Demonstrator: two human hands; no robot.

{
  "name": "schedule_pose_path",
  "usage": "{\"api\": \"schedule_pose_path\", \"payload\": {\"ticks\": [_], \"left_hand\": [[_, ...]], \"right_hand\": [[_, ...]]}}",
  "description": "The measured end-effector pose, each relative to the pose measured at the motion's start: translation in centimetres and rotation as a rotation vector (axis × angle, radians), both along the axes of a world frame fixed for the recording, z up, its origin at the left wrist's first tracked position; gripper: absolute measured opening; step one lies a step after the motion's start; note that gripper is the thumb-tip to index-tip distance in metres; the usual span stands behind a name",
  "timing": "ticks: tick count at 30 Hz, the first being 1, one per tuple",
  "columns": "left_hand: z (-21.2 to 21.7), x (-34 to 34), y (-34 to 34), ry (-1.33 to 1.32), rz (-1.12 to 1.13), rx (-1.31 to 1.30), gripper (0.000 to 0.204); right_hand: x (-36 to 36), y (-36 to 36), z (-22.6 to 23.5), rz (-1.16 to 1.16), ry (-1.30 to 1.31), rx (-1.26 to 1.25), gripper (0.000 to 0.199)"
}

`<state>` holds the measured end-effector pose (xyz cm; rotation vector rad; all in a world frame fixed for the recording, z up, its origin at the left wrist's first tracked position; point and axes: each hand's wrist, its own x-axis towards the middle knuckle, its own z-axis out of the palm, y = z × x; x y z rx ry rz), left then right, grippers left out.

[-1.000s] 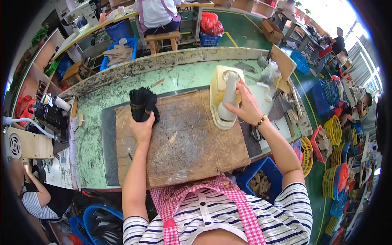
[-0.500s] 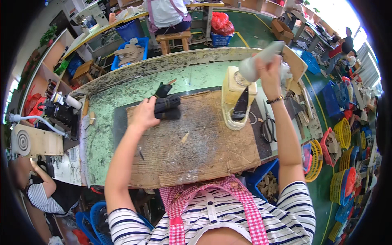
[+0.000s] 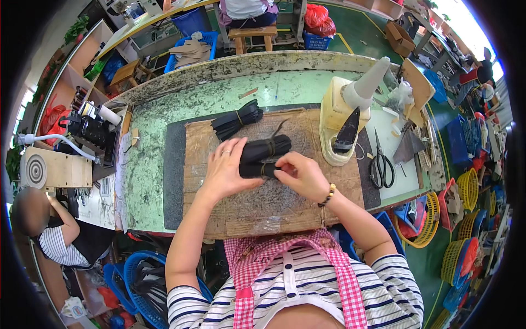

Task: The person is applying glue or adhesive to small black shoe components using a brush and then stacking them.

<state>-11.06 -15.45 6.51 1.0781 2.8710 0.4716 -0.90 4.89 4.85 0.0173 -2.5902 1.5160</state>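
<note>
Left hand [image 3: 227, 167] and right hand [image 3: 300, 175] both closed around a banded bundle of black strips [image 3: 264, 155] on the worn wooden board [image 3: 241, 203], second black bundle [image 3: 236, 120] at the board's far edge, black-handled scissors [image 3: 382, 164] right of the board.

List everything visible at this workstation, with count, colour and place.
banded bundle: one, black strips, on the board under both hands
second bundle: one, black, at the board's far edge
wooden board: one, brown, worn, on the bench
bench: one, green, scuffed
iron: one, grey handle, on a cream stand right of the board
scissors: one pair, black, right of the stand
baskets: several, yellow, floor at right
left hand: on the bundle
right hand: on the bundle's near end
</note>
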Motion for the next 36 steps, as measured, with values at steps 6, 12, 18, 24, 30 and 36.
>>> {"api": "schedule_pose_path", "payload": {"ticks": [6,12,18,24,30,36], "left_hand": [[0.5,-3.5,2.7,-0.257,-0.144,-0.054,0.082],[-0.3,-6.8,3.0,-0.136,-0.158,-0.145,0.057],[-0.6,-3.4,-1.3,-1.111,0.159,1.047,0.039],[-0.6,1.2,-2.6,-1.441,-0.132,1.269,0.05],[-0.2,2.6,-1.7,-1.278,0.048,1.115,0.043],[-0.9,4.7,-1.2,-1.026,0.062,0.951,0.038]], "right_hand": [[-0.7,-0.9,-2.0,0.046,0.183,0.145,0.021],[-2.2,4.3,1.1,0.209,0.338,0.302,0.021],[-3.6,2.2,3.5,-0.298,0.608,0.887,0.032],[-3.7,-4.2,3.6,0.075,0.452,0.088,0.027],[-2.0,-4.8,5.2,0.04,0.17,-0.101,0.016],[-1.2,-3.8,3.2,-0.013,0.37,0.264,0.015]]}}
